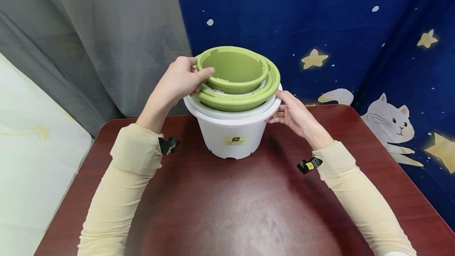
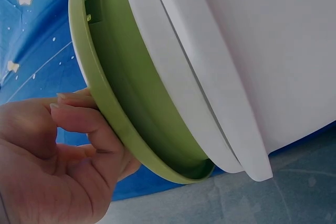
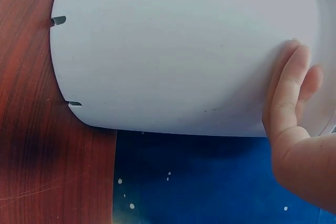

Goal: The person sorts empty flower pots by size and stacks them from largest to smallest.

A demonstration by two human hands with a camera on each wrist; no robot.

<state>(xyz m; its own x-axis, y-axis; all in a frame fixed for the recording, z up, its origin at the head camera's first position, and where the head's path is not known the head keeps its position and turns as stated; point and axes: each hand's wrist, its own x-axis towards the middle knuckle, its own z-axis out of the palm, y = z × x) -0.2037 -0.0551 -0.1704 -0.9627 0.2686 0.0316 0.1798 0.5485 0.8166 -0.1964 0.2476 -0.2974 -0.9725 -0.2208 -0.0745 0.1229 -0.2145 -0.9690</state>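
A stack of nested plastic flowerpots stands at the back of the table. The outermost is a large white pot (image 1: 213, 133) with a small yellow label and notches at its base. Inside it sit a second white rim, a wide green pot (image 1: 245, 104), a thin white rim, and a smaller green pot (image 1: 234, 64) on top. My left hand (image 1: 181, 77) pinches the left rims of the green pots, thumb over the top one; the left wrist view shows its fingers beside a green rim (image 2: 118, 124). With my right hand (image 1: 295, 115) I grip the large white pot's right rim, fingertips against its wall (image 3: 157, 61).
The dark red wooden table (image 1: 227, 204) extends toward me. Right behind the stack hangs a blue curtain (image 1: 241, 11) with stars and a cat, beside a grey curtain (image 1: 124, 31). A pale panel (image 1: 32, 149) stands along the left edge.
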